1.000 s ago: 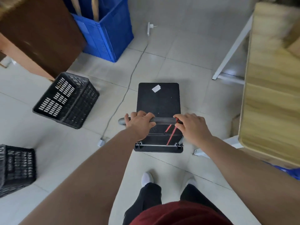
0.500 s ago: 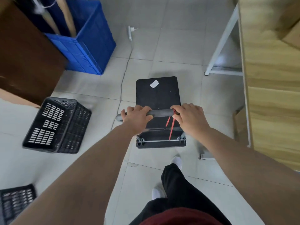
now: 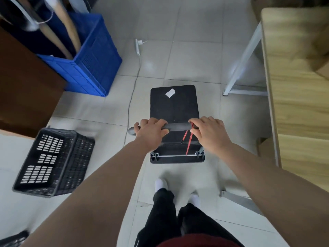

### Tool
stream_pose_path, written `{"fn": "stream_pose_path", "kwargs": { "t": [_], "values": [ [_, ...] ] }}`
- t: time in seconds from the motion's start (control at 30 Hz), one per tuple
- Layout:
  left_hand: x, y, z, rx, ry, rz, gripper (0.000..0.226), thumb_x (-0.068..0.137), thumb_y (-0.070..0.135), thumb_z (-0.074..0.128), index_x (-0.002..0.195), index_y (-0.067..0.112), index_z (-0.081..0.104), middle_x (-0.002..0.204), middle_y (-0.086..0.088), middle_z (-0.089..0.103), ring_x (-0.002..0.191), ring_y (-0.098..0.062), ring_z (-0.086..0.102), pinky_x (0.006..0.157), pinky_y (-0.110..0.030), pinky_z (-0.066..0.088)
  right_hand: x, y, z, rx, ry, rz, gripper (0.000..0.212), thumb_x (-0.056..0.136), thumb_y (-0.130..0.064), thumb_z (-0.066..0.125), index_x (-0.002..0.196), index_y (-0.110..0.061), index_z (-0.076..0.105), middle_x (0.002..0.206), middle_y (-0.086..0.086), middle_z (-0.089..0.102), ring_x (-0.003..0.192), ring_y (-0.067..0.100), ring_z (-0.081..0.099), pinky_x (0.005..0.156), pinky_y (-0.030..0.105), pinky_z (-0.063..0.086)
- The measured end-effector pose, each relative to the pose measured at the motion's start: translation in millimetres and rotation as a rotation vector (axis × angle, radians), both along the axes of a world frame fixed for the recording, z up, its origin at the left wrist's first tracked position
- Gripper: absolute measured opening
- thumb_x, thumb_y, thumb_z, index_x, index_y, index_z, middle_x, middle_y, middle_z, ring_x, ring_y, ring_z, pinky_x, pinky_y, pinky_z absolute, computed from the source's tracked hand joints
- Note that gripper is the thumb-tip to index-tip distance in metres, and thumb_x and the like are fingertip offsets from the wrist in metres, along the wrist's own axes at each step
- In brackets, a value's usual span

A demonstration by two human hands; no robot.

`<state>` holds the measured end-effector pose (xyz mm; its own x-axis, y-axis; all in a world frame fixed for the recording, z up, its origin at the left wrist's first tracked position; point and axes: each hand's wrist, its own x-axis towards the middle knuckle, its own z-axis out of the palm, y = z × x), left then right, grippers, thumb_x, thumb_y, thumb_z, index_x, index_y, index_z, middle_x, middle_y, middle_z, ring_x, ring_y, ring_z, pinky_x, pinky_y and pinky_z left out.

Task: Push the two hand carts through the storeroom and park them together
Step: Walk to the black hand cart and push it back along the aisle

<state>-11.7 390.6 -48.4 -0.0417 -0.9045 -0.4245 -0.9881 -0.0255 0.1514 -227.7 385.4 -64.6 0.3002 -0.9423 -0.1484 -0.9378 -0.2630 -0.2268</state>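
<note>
Head view: both hands, left hand [image 3: 151,133] and right hand [image 3: 209,133], gripped the hand cart [image 3: 174,107] handle; since before, it had rolled toward twelve o'clock past the blue crate [image 3: 96,68], so transit continued.

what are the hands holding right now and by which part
Both hands grip the black hand cart by its handle bar: left hand near the bar's left end, right hand near its right end.

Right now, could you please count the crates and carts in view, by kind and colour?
Black crates: 2, one whole, one cut off at the bottom-left corner
Blue crates: 1
Carts: 1, both hands on its handle
Total: 4
</note>
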Motion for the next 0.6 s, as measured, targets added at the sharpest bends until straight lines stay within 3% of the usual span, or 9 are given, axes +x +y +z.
{"fn": "stream_pose_path", "kwargs": {
  "t": [0.6],
  "values": [
    [52.1,-258.5,-4.2,0.017,-0.016,-0.193,0.029,0.103,0.042,0.029,0.127,0.035,0.044,0.131,-0.001,0.048,0.121,-0.03,0.039,0.111,-0.055,0.02,55.0,-220.9,-0.6,0.099,0.051,-0.188,0.035,0.098,-0.04,0.037,0.132,-0.034,0.043,0.117,0.0,0.059,0.111,0.026,0.051,0.097,0.052,0.04]
  ]
}}
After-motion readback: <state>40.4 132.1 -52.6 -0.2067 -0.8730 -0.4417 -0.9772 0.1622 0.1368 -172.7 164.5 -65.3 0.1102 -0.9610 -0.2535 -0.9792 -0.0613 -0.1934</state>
